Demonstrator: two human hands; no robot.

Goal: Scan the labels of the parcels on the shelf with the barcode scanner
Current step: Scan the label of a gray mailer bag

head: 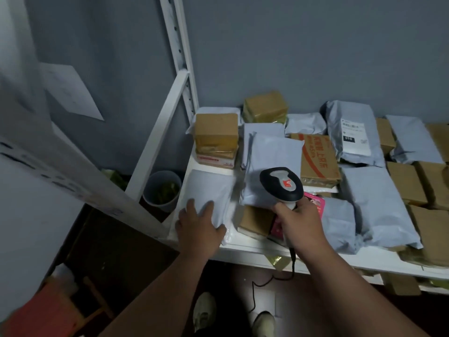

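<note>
Right hand (pixel 300 222) grips barcode scanner (pixel 281 184); left hand (pixel 198 224) flat on grey mailer (pixel 206 188), no label showing. Most shelf (pixel 255 251) parcels likely unscanned.

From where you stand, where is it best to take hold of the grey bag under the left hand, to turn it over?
Probably the near right corner of the grey bag, from the front: it overhangs the shelf edge, so fingers can slip underneath. The left hand lies flat there.
</note>
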